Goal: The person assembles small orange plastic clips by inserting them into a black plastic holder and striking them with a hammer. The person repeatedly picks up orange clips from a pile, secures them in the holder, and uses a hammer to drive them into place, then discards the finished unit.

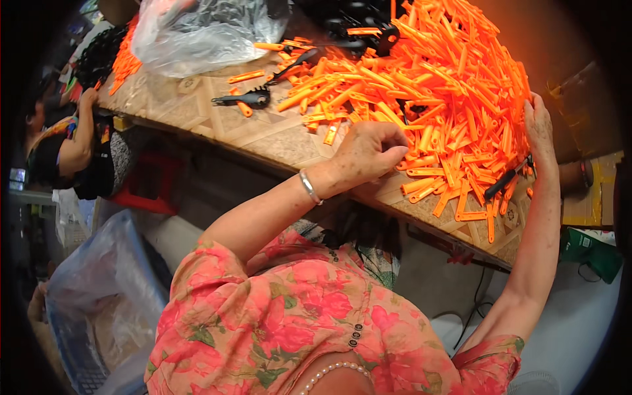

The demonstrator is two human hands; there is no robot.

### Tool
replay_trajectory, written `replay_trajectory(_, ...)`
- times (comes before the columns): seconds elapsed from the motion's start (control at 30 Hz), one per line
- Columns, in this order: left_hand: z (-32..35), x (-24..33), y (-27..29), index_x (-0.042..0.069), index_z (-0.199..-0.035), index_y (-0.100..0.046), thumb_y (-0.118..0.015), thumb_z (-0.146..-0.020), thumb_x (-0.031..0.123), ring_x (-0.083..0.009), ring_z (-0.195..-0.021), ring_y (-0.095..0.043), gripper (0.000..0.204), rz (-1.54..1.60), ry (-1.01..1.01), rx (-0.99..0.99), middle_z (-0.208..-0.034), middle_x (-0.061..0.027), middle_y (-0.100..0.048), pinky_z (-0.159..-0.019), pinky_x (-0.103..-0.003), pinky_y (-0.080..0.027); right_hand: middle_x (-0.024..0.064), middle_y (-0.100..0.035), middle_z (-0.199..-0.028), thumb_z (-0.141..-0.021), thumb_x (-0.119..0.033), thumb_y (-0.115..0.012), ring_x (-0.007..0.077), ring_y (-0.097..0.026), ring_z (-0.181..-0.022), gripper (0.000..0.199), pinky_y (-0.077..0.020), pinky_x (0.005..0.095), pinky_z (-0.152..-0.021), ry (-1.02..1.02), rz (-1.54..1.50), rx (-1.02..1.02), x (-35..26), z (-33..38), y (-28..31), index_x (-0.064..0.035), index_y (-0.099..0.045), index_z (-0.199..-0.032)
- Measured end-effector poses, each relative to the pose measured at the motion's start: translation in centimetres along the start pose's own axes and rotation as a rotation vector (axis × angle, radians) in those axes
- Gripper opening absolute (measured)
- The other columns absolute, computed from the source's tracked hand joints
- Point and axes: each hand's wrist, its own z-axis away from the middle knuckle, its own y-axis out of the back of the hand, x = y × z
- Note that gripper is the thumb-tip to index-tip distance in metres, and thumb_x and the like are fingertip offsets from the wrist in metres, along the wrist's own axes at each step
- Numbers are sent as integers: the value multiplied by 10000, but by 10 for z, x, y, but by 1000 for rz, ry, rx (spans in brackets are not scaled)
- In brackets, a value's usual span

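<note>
A large heap of long orange plastic pieces [454,99], shaped like handles with a hole at one end, covers the right part of the table. At its near left edge is my left hand [372,150], fingers curled closed; whatever they may hold is hidden. My right hand [540,128] rests along the heap's right side, its fingers stretched upward against the orange pieces. Among the near right pieces lies a black tool part [501,184]. Left of the heap, a black toothed scoop-like head [253,98] lies on top of an orange piece.
A clear plastic bag [207,39] lies at the table's [178,122] back, beside black parts. Another person [76,151] sits at the far left by a smaller orange pile. A blue basket [79,342] with a plastic liner stands lower left; cardboard boxes [589,191] are at right.
</note>
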Motion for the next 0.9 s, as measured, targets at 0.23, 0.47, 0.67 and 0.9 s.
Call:
replay_trajectory(0.23, 14, -3, 23, -2, -987, -645, -622, -918, 45, -54, -610, -610, 87, 149, -102, 144, -745, 9, -648, -532, -222, -502, 171, -602, -1242, -962, -193, -553, 274, -603, -1101, 391, -470, 360, -939, 235, -172, 81, -126, 45, 7, -18, -546, -1312)
replay_trajectory(0.47, -27, -15, 92, 25, -1019, -625, -629, -757, 27, -335, -924, -621, 262, -592, -613, 691, -972, -153, -614, -813, -374, -524, 148, -616, -1236, -912, -3, -582, 297, -559, -1192, 324, -420, 391, -1020, 468, -344, 5, -207, 165, -11, -10, -605, -1235)
replay_trajectory(0.67, -77, -31, 125, 46, -932, -711, -624, -733, 131, -314, -1011, -587, 233, -1132, -157, 565, -1004, -141, -639, -874, -416, -487, 148, -624, -1228, -935, 1, -563, 291, -571, -1171, 282, -418, 389, -1023, 409, -439, -43, -207, 218, -26, 19, -619, -1210)
replay_trajectory(0.9, -86, -23, 129, 64, -959, -743, -649, -768, 208, -296, -1017, -621, 257, -1199, -25, 431, -1036, -139, -688, -864, -412, -503, 153, -603, -1249, -982, -25, -521, 256, -567, -1176, 258, -444, 369, -1015, 245, -576, -97, -191, 234, -29, 47, -608, -1214)
